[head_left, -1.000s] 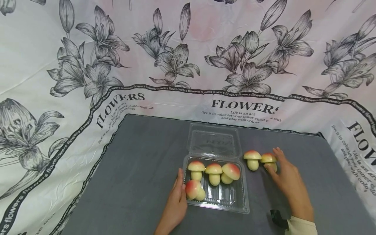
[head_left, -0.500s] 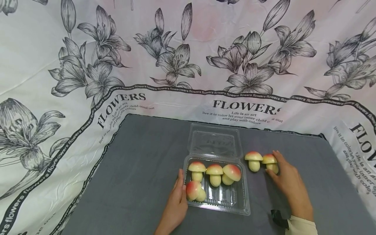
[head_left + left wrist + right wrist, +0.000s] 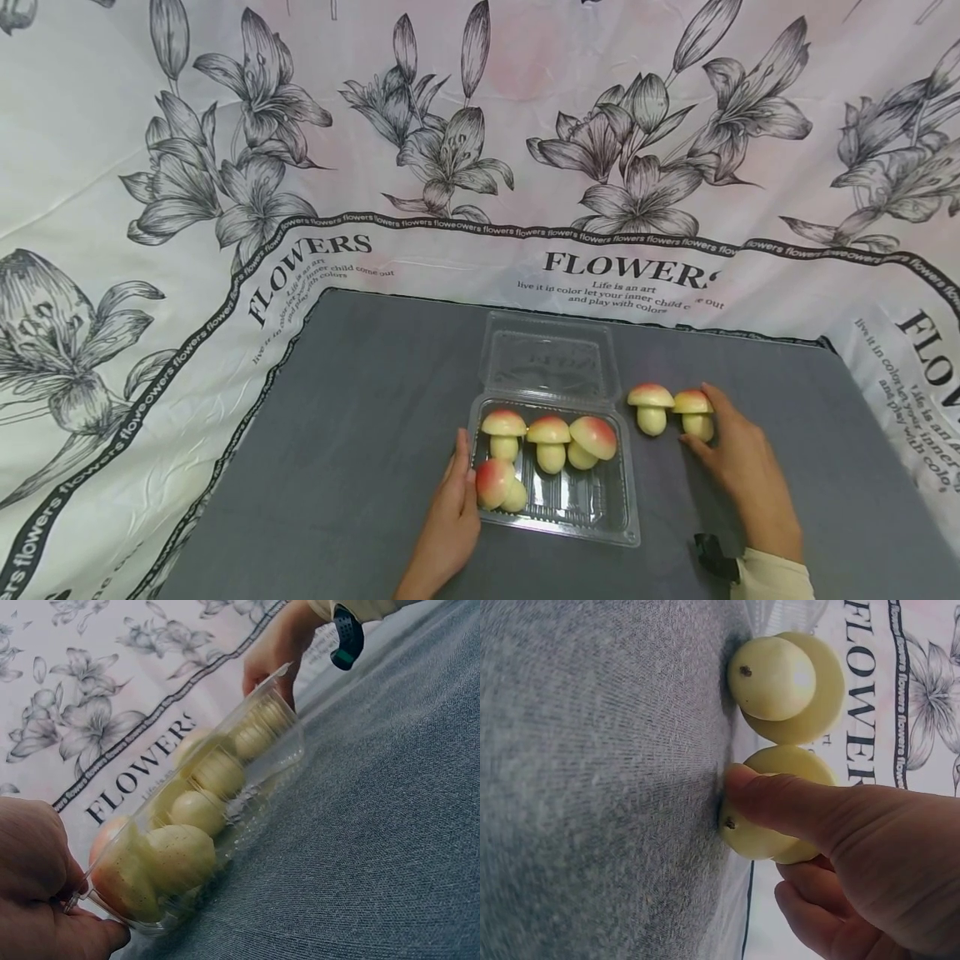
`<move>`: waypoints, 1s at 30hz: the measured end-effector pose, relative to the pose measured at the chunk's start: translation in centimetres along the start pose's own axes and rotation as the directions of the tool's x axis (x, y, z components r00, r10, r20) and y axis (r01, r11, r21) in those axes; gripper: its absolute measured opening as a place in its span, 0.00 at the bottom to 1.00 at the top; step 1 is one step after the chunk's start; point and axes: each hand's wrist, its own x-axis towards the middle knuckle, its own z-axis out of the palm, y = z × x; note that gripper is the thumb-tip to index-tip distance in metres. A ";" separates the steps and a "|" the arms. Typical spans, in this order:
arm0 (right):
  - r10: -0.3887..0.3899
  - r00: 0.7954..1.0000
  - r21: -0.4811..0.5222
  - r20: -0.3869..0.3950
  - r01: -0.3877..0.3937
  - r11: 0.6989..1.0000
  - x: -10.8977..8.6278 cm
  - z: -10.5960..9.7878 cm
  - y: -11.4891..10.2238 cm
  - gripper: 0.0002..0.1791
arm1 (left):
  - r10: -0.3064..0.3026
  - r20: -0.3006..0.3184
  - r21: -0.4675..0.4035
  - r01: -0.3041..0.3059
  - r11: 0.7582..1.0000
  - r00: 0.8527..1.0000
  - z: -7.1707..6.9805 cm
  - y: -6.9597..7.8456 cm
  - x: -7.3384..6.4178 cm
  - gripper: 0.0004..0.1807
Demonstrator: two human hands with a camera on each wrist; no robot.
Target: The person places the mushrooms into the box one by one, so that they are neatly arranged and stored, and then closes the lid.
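My left hand [image 3: 450,521] pinches the left rim of a clear plastic clamshell box [image 3: 592,533], thumb and fingers on the edge in the left wrist view. Several toy mushrooms [image 3: 548,442] with red-and-yellow caps and pale stems lie inside, three in a row at the back and another [image 3: 495,483] at the front left. On the table right of the box, my right hand [image 3: 750,475] grips a toy mushroom [image 3: 694,410]; in the right wrist view the thumb [image 3: 802,806] crosses its stem. A second loose toy mushroom [image 3: 651,410] lies just left of it.
The box's hinged lid [image 3: 551,358] lies folded back behind it on the grey cloth-covered table [image 3: 360,433]. A floral printed curtain [image 3: 450,258] rises at the table's back and sides. A black band [image 3: 716,557] is at my right wrist.
My right hand's thumb and fingers have closed in on the right loose mushroom, which stays in about the same place. The left hand keeps its hold on the box.
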 end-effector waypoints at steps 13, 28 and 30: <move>0.007 0.998 -0.012 -0.064 -0.008 1.000 -0.4 -0.6 -0.1 0.48 | -0.005 0.010 0.022 0.005 1.000 1.000 0.2 -0.2 0.4 0.34; -0.033 0.990 -0.011 -0.134 0.032 0.999 -1.2 -2.1 -2.5 0.49 | -0.004 0.008 0.029 0.003 1.000 1.000 -0.1 -0.2 0.1 0.35; -0.058 0.985 0.000 -0.161 0.059 0.998 -1.3 -2.4 -3.2 0.49 | 0.000 0.002 0.033 0.000 0.999 1.000 -0.1 -0.2 0.1 0.34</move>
